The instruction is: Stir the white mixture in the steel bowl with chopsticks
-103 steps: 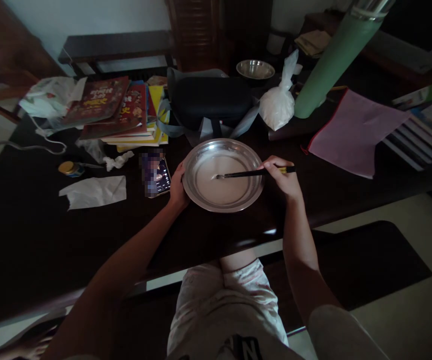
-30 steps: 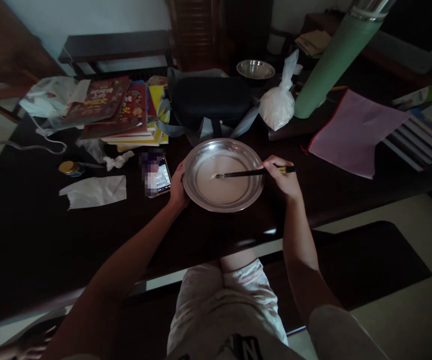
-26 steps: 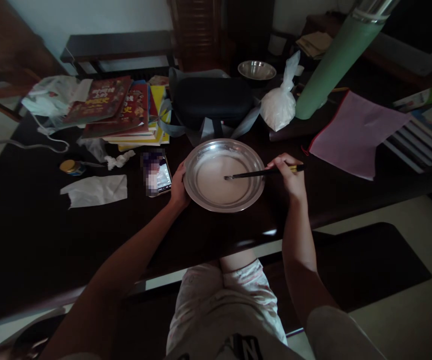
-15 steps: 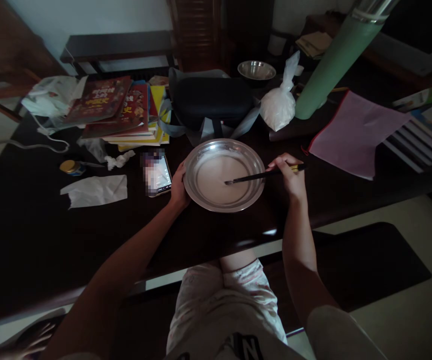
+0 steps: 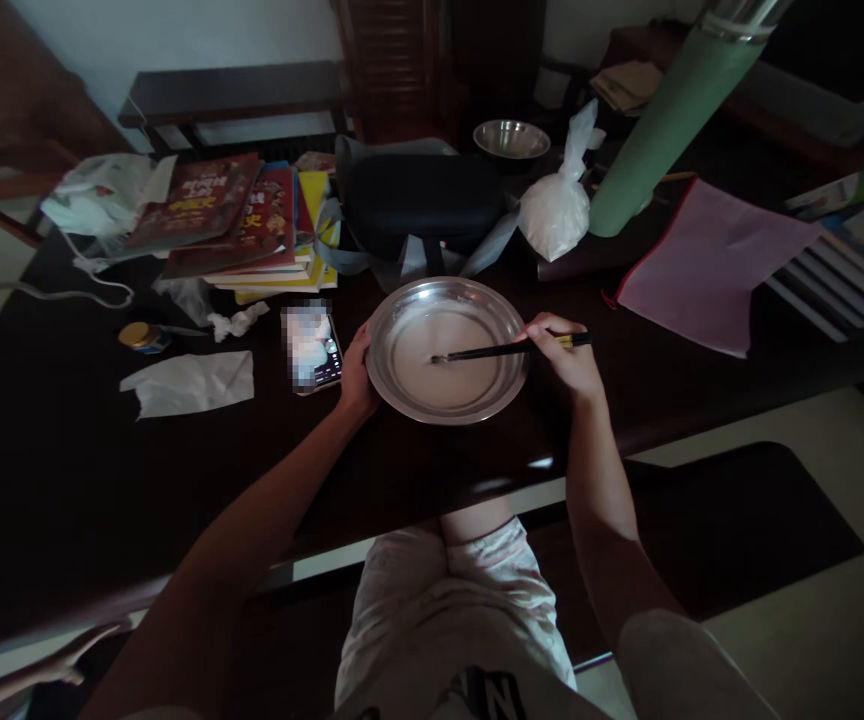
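Head view: a round, shallow steel plate (image 5: 409,395) filled with pale whitish liquid sits on the dark wooden desk (image 5: 64,470) just above the middle of the frame. A pair of dark chopsticks with yellow ends (image 5: 507,348) lies across its right rim, tips dipped in the liquid near the plate's centre. The right hand (image 5: 567,360) has its fingers pinched around the chopsticks just outside the right rim. The left hand (image 5: 357,375) cups the plate's left edge, fingers curled against the rim.

Just left of that hand lies a lit smartphone (image 5: 312,347), and further left a crumpled white tissue (image 5: 188,382) and a small yellow-lidded jar (image 5: 139,337). Above the plate stand a black zippered case (image 5: 421,200), a knotted clear bag of white powder (image 5: 558,210) and a tall green cylinder (image 5: 664,125). A stack of red and yellow books (image 5: 252,225) fills the upper left; a pink cloth (image 5: 709,265) lies at the right.
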The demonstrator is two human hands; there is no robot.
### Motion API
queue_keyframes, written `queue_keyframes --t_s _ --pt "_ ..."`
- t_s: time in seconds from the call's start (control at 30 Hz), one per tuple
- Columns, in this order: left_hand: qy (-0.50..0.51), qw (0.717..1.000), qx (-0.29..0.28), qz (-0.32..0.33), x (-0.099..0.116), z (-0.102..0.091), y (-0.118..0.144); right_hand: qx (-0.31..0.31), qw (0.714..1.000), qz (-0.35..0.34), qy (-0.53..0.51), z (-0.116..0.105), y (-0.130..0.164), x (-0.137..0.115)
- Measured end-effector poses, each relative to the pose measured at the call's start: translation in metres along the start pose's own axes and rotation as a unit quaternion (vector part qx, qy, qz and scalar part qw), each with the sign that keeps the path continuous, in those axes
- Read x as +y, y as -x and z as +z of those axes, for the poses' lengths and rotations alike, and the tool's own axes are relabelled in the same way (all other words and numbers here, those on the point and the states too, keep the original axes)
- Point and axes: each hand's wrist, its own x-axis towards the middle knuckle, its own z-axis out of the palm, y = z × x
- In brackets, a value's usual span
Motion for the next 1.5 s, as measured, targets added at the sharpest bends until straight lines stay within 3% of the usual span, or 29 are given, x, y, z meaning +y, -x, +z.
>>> queue_keyframes --t_s 0.17,0.33,0.5,0.63,0.8,0.97,1.13,1.3,1.5 --pt "0.002 1.000 0.007 0.003 -0.0005 -0.0002 -0.0007 0.074 0.997 0.013 -0.019 -0.0023 0.0002 -0.0005" --pt "0.005 1.000 -0.002 -0.010 0.0021 0.0012 -0.0004 -0.002 1.000 0.001 0.001 -0.0018 -0.0005 -0.0018" --pt "0.009 1.000 0.018 -0.014 0.0022 0.0022 0.0006 0.073 0.997 0.014 -0.025 -0.0021 0.0000 -0.0003" --pt "0.000 1.000 0.004 -0.005 0.0006 0.0001 0.0007 0.003 1.000 -0.001 -0.006 -0.0016 0.0000 0.0000" --pt "0.003 1.000 0.013 -0.011 -0.0001 -0.0003 -0.0005 0.074 0.997 0.008 -0.011 -0.0024 0.0001 0.0001" --pt "0.006 1.000 0.010 -0.006 0.0014 0.0025 0.0003 0.007 1.000 0.002 0.002 -0.0017 0.0000 -0.0004" --pt "0.016 0.999 0.035 -0.013 0.0048 0.0062 0.0029 0.082 0.997 0.012 -0.009 -0.0024 0.0003 -0.0003" --pt "0.001 1.000 0.017 -0.014 0.0040 0.0043 0.0024 -0.001 1.000 0.012 -0.001 -0.0013 -0.0001 -0.0019" --pt "-0.004 1.000 0.005 -0.012 0.0027 0.0011 0.0015 0.075 0.997 0.024 -0.010 -0.0045 0.0012 -0.0004"
